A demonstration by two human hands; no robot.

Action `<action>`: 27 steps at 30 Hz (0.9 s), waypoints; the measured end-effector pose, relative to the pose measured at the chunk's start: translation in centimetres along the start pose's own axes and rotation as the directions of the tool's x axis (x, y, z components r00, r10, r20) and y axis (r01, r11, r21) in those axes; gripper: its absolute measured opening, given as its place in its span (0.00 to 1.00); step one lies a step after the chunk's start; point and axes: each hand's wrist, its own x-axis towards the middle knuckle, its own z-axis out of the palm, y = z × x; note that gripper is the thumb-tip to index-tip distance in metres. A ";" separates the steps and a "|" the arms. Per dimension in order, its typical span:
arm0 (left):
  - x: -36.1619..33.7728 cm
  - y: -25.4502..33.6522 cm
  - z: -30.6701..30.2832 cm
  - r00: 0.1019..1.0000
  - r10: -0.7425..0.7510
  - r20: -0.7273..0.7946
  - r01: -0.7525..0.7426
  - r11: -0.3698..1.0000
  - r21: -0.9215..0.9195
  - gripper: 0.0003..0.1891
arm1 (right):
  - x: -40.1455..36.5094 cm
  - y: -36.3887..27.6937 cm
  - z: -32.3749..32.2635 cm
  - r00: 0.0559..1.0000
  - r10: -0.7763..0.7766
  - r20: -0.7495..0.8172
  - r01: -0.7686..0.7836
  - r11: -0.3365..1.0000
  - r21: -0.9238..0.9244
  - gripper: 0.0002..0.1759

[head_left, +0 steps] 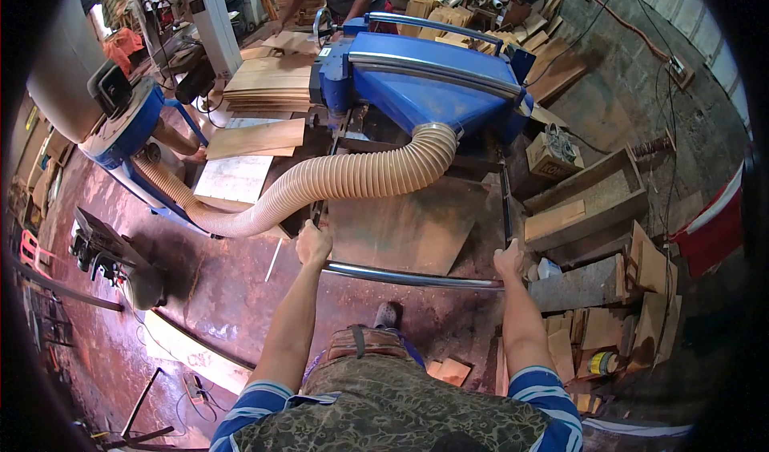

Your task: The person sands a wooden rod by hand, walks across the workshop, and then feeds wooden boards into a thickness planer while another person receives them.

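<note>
At blue machine's (436,71) near end, L hand (313,244) & R hand (509,261) clenched by opp. ends of chrome roller (412,276); exact grip unclear.

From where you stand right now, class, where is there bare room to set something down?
Bare reddish floor shows between the left forearm, the pale board and the dark machine. The brown sheet between the ribbed hose and chrome bar also looks bare. Beyond the right hand it is crowded with wood offcuts.
</note>
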 end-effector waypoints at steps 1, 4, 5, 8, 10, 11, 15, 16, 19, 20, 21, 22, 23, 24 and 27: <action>0.1 0.0 0.1 1.000 0.000 0.001 0.000 1.000 0.001 0.21 | 0.0 0.0 0.0 1.000 0.001 0.000 -0.001 1.000 0.000 0.31; 0.2 -0.3 0.4 1.000 0.002 -0.013 -0.002 1.000 -0.007 0.22 | -0.1 0.0 -0.1 1.000 0.002 0.006 -0.002 1.000 -0.006 0.31; 0.3 -0.4 0.5 1.000 0.006 -0.019 -0.006 1.000 -0.009 0.22 | 0.0 0.1 0.0 1.000 -0.004 0.005 0.004 1.000 -0.009 0.31; 0.3 -0.3 0.3 1.000 0.003 -0.018 -0.004 1.000 -0.010 0.22 | 0.1 -0.1 -0.2 1.000 -0.004 0.016 0.004 1.000 -0.017 0.32; 0.3 -0.1 0.3 1.000 0.001 -0.012 -0.001 1.000 -0.006 0.22 | 0.0 -0.3 -0.3 1.000 0.007 0.028 -0.006 1.000 -0.019 0.32; 0.3 -0.2 0.3 1.000 0.001 -0.015 -0.001 1.000 -0.005 0.22 | 0.0 -0.3 -0.2 1.000 0.012 0.017 -0.011 1.000 -0.018 0.33; 0.0 0.2 0.1 1.000 -0.010 -0.011 0.010 1.000 -0.002 0.22 | 0.1 -0.3 -0.3 0.999 0.043 0.021 -0.043 0.999 -0.028 0.39; 0.1 0.2 0.1 1.000 -0.006 -0.012 0.006 1.000 -0.001 0.22 | 0.2 -0.4 -0.3 0.999 0.046 0.020 -0.045 0.999 -0.025 0.39; 0.2 -0.3 0.5 1.000 0.005 0.000 -0.005 1.000 -0.004 0.21 | 0.1 0.4 0.0 1.000 0.005 0.005 -0.005 1.000 -0.013 0.39; 0.2 -0.4 0.6 1.000 0.000 -0.001 0.000 1.000 -0.011 0.21 | 0.6 0.7 0.3 1.000 -0.012 0.001 0.012 1.000 -0.012 0.37; 0.3 -0.3 0.7 1.000 -0.002 -0.002 0.002 1.000 -0.018 0.21 | 1.0 1.0 0.6 1.000 -0.028 -0.005 0.027 1.000 -0.011 0.36; 0.3 -0.3 0.7 1.000 0.012 0.003 -0.012 1.000 -0.013 0.21 | 1.3 1.2 0.9 1.000 -0.013 -0.010 0.013 1.000 -0.006 0.36; 0.2 -0.2 0.6 1.000 0.011 0.000 -0.011 1.000 -0.014 0.21 | 1.5 1.3 1.2 1.000 0.000 -0.010 0.000 1.000 0.000 0.35; 0.1 -0.1 0.5 1.000 0.009 -0.003 -0.009 1.000 -0.014 0.21 | 1.6 1.4 1.5 1.000 0.012 -0.010 -0.012 1.000 0.006 0.34; -0.1 0.2 0.4 1.000 -0.009 -0.009 0.009 1.000 0.015 0.21 | 1.9 1.7 2.0 0.999 -0.002 -0.035 0.002 1.000 -0.006 0.33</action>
